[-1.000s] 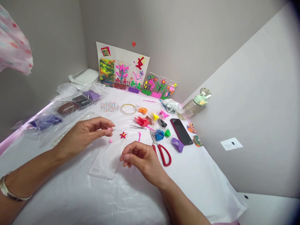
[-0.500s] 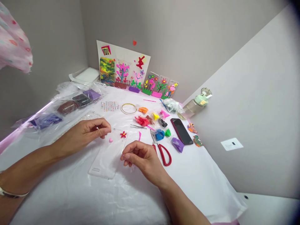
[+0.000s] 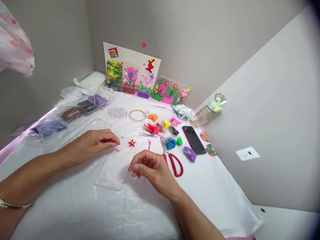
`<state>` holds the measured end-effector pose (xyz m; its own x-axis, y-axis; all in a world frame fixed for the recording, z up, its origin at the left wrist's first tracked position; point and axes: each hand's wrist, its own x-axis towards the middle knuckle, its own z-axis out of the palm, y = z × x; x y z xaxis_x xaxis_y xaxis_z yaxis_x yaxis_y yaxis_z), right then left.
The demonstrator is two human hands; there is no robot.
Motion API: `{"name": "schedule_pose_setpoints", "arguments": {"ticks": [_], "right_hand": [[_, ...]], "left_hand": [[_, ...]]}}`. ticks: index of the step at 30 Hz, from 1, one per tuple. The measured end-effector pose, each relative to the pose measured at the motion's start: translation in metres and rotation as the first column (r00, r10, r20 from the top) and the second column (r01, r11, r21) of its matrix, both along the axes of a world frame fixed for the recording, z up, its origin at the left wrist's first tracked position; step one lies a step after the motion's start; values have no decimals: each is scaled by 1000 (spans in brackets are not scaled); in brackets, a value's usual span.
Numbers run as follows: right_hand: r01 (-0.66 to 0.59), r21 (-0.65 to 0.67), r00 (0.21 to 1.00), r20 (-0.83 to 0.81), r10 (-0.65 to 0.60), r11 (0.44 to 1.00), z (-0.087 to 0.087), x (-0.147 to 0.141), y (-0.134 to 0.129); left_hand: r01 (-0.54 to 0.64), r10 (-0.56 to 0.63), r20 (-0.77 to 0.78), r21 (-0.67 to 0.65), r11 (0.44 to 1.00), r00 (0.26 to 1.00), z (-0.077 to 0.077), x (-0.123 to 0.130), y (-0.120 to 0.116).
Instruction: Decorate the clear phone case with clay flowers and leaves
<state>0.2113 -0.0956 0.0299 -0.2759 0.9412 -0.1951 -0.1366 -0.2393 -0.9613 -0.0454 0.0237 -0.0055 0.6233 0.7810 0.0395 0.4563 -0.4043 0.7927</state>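
A clear phone case (image 3: 110,176) lies flat on the white cloth in front of me. On it are a small red flower with a yellow centre (image 3: 131,143) and a small pink lump (image 3: 118,149), perhaps clay. My left hand (image 3: 100,143) hovers just above the pink lump, thumb and index tips close together. Whether anything sits between those tips is too small to tell. Over the case's right edge, my right hand (image 3: 147,168) holds its thumb against its curled fingers. Something tiny and pinkish may be in that pinch, but I cannot make it out.
Right of the case lie red-handled scissors (image 3: 176,165), tweezers (image 3: 147,135), bagged clay such as blue (image 3: 171,143) and purple (image 3: 190,154), and a phone (image 3: 193,140). A bottle (image 3: 211,111) stands behind. Decorated cases (image 3: 144,95) lean at the wall. Left is a speckled case (image 3: 96,124).
My left hand has lowered slightly and shifted right, its fingers straightening toward the pink lump. My right hand stays almost where it was.
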Motion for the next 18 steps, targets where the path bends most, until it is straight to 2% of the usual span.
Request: {"name": "schedule_pose_setpoints", "arguments": {"ticks": [5, 12, 18], "right_hand": [[-9, 1, 1000, -1, 9, 1000, 0, 0, 0], [-14, -14, 1000, -1, 14, 1000, -1, 1, 1], [-24, -19, 1000, 12, 25, 1000, 0, 1, 0]], "left_hand": [[11, -14, -40, -69, 998, 999, -9, -5, 3], [8, -8, -104, -1, 1000, 995, -6, -1, 0], [-3, 1, -152, -14, 1000, 988, -11, 2, 0]]}}
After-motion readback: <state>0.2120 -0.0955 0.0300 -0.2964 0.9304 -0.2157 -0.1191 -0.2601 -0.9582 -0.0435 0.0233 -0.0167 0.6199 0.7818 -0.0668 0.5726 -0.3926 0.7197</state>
